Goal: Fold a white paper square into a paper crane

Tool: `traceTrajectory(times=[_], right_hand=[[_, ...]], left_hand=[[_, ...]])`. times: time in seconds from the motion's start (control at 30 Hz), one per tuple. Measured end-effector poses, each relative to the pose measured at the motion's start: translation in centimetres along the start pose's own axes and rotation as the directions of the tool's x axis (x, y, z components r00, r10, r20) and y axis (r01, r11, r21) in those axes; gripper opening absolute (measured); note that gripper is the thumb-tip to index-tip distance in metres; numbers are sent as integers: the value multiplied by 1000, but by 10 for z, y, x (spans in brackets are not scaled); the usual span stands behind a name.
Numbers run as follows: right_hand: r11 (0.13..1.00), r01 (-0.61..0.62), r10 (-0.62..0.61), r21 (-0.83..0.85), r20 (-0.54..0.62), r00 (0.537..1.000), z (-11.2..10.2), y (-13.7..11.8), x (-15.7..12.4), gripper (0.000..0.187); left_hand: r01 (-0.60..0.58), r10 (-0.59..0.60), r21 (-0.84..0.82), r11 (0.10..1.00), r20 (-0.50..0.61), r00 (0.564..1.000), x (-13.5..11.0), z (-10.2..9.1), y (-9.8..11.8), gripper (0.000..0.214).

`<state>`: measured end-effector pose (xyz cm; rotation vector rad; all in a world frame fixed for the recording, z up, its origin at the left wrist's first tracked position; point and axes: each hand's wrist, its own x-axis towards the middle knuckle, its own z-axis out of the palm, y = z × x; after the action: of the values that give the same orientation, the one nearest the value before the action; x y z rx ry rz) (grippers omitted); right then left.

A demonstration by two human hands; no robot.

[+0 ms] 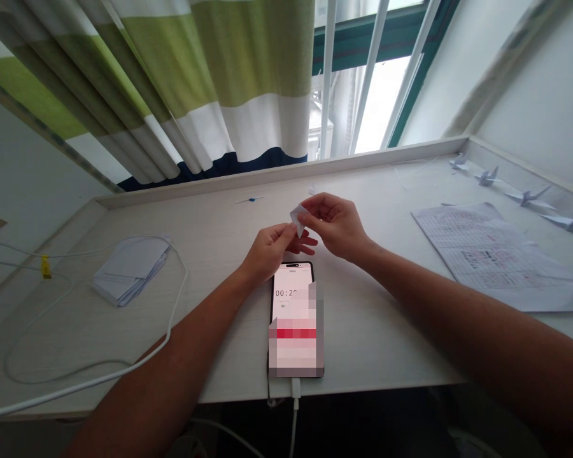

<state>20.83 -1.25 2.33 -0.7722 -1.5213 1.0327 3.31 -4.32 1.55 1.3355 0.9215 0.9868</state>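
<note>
A small piece of folded white paper (298, 216) is held up between my two hands, above the table and just beyond the phone. My left hand (273, 247) pinches its lower edge between thumb and fingers. From the right, my right hand (335, 224) grips the paper's upper side with thumb and forefinger. Beneath my wrists lies a phone (292, 280), its screen lit with a running-time display, partly blurred, and a white cable plugged into its lower end.
Several folded paper cranes (529, 198) line the right edge of the table (372, 343). Printed sheets (487, 254) lie before them. A stack of white paper (131, 267) sits at left, beside a looping white cable (184, 286). A small blue-centred item (252, 200) lies near the back.
</note>
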Motion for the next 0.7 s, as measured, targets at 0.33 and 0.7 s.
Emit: traceTrajectory(times=[0.33,0.7], right_hand=[[999,-12,11,47,11,1000,0,0,0,33],[996,-12,12,88,4,1000,1,-1,0,37]], left_hand=[[39,-33,-56,998,98,995,1,-4,-6,48],[-143,141,265,954,29,990,-2,-3,0,44]])
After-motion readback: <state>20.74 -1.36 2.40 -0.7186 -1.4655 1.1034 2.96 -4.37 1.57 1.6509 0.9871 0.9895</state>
